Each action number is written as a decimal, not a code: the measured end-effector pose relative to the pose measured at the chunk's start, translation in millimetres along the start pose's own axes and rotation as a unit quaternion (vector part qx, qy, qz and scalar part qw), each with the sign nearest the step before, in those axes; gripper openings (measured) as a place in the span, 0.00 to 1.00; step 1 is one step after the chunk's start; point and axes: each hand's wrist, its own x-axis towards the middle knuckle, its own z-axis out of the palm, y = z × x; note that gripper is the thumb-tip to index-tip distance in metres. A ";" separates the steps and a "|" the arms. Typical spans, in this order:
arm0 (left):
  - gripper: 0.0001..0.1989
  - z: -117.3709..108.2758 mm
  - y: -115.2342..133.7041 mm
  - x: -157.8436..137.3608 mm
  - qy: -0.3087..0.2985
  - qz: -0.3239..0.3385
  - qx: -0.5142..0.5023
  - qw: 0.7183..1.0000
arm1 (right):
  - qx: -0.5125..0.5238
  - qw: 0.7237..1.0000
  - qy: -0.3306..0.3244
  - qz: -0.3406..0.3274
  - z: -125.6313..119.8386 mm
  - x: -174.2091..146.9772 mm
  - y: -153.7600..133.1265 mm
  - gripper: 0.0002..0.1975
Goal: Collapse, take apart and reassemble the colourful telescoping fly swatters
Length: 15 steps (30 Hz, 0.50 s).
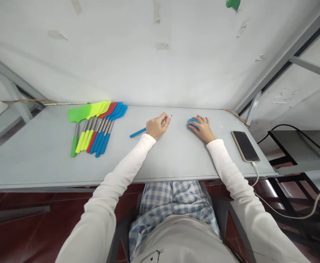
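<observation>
My left hand (156,126) is closed around the metal rod of a blue-handled fly swatter handle (138,133). The blue grip sticks out to the left of the fist, and the thin rod tip (171,116) shows past the fingers on the right. My right hand (202,128) has its fingers around a blue swatter head (194,122), which they partly cover. The head and the rod are apart. To the left, fly swatters lie in a row: a green one (79,113), several yellow ones (83,139), a red one (92,141) and several blue ones (105,143).
The grey table (173,160) ends at a white wall (138,73) behind. At its right end lies a phone (245,146) with a white cable (255,168) running off the edge. Metal frame bars (280,69) rise at both sides.
</observation>
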 end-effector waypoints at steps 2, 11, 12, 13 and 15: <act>0.21 -1.5 0.3 -0.1 0.012 -0.015 -0.005 1.000 | -0.005 1.000 -0.011 -0.010 -0.4 -1.5 7.8 0.16; 0.15 5.0 -0.8 -2.8 -0.050 -0.028 -0.026 0.998 | 0.016 0.994 -0.001 0.106 1.6 -5.8 11.3 0.19; 0.13 6.5 -2.3 -2.7 -0.066 -0.018 -0.038 0.997 | 0.018 0.993 0.001 0.121 2.1 -5.8 12.1 0.19; 0.12 7.9 -3.8 -2.7 -0.078 -0.005 -0.051 0.996 | 0.019 0.991 0.003 0.135 2.5 -6.0 13.4 0.19; 0.10 10.2 -6.2 -2.6 -0.086 0.023 -0.081 0.993 | 0.010 0.985 0.014 0.169 3.3 -6.3 17.0 0.18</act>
